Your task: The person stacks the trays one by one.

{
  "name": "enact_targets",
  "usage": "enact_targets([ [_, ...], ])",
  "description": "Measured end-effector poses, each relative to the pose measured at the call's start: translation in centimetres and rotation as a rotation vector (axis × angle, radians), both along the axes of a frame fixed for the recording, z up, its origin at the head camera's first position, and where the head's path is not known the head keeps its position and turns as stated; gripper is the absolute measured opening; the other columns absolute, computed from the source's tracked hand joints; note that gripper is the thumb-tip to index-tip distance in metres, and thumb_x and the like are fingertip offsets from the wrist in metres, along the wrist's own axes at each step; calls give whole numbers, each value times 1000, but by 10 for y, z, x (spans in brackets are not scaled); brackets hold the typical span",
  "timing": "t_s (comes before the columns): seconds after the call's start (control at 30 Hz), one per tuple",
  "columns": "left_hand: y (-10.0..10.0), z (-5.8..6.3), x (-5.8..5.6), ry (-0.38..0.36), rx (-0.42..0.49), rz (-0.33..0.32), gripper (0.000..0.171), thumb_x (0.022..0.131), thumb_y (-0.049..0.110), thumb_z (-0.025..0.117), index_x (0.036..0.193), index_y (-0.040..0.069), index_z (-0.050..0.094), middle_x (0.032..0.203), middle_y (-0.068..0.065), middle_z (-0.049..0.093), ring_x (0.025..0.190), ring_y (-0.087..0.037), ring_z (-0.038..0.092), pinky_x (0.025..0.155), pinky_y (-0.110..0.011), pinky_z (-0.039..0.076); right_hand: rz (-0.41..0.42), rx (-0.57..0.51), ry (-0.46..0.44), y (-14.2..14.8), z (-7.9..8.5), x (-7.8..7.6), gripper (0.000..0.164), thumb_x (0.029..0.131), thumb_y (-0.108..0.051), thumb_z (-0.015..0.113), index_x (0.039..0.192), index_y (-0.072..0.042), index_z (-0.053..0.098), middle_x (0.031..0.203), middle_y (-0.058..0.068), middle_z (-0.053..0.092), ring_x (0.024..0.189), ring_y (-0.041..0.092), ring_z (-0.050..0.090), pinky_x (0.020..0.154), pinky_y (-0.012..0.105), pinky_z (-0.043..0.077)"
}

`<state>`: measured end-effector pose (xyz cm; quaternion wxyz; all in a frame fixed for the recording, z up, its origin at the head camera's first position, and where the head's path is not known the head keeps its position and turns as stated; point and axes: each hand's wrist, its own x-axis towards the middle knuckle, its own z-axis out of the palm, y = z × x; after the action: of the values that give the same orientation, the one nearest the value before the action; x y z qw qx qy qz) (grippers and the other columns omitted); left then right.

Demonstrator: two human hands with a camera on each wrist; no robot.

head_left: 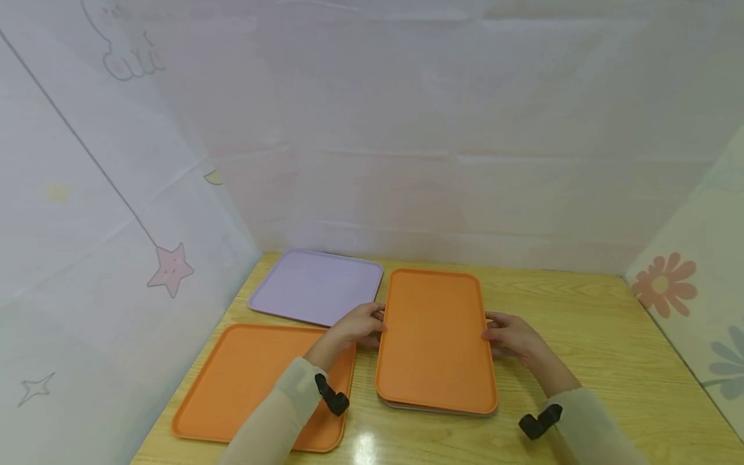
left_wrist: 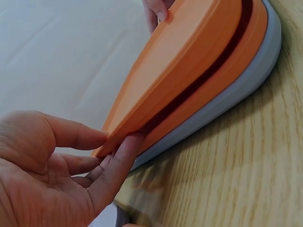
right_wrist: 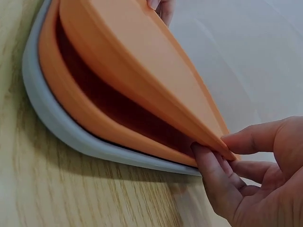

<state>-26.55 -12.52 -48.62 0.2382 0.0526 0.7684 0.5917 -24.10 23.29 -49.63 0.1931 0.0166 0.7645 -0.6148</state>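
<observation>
An orange tray [head_left: 436, 336] tops a small stack, long side pointing away from me. My left hand [head_left: 361, 325] pinches its left edge, thumb above and fingers beneath. Its right edge is pinched the same way by my right hand [head_left: 514, 337]. In the right wrist view a dark gap separates this top tray [right_wrist: 142, 61] from a second orange tray [right_wrist: 102, 124] under it. Below both lies a pale grey tray [right_wrist: 52, 111] on the table. The left wrist view has the same layers, with the grey tray [left_wrist: 258, 78] lowest.
Another orange tray [head_left: 250, 371] lies on the wooden table [head_left: 581, 336] at the left, partly behind my left forearm. A purple tray [head_left: 320, 284] is at the back left. Printed white sheets [head_left: 442, 129] wall in the table's back and sides.
</observation>
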Motion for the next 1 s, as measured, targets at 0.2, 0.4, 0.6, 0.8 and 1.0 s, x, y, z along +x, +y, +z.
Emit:
enact_targets([
  [0.2,3,2,0,10,-57,-16,67,92,-4,61,152,-8,34,117,-17,52,92,-22,59,80,-47,60,6,110,47,1,-1,-1,69,93,-2,67,151,12,33,119,23,62,88,17,69,75,37,62],
  [0.4,1,-1,0,26,-68,-41,62,94,-2,57,152,-8,36,113,-17,54,87,-23,64,79,-46,61,13,154,55,2,-3,-2,66,94,-4,67,149,13,36,113,20,63,84,17,68,73,36,61],
  [0.6,-5,1,3,46,-60,-33,56,100,7,54,151,-8,37,135,-27,53,99,-32,68,86,-50,59,20,163,73,2,-8,-4,67,94,-5,68,150,12,35,103,14,63,80,17,67,71,37,61],
  [0.8,-17,9,10,75,-102,-8,54,97,3,55,148,-10,40,128,-26,54,99,-36,65,82,-49,60,18,165,86,3,-10,-3,67,94,-6,68,150,12,35,108,19,64,85,20,69,76,42,61],
  [1.0,-48,17,21,112,-160,55,51,97,3,55,145,-10,44,127,-26,52,97,-35,63,76,-45,60,5,158,59,4,-11,-2,66,95,-6,68,151,10,36,119,25,63,90,21,69,77,41,61],
])
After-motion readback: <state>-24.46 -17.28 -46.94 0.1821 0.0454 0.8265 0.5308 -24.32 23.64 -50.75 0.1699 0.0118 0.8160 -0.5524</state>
